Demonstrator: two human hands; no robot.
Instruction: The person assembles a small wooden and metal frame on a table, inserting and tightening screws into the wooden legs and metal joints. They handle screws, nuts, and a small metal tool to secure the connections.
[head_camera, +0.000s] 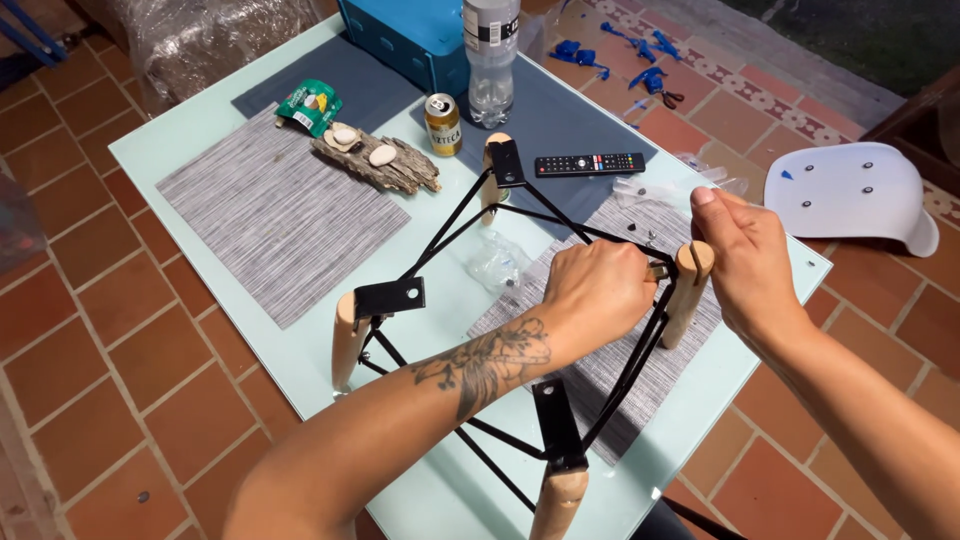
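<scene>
Both hands working at one wooden leg of a chair base

Right hand (750, 265) fingers are pinching the wooden leg (685, 292); left hand (595, 290) fingers are curling closed at its nine o'clock, over the black wire frame (470, 210), which is lying on the desk (215, 120).

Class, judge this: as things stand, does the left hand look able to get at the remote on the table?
Probably yes. The left hand grips the black frame near one wooden leg, and the remote lies just beyond, uncovered; only thin frame rods lie between them.

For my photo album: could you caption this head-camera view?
Two bare hands, left hand and right hand, work at a wooden leg on a black wire chair frame.
</scene>
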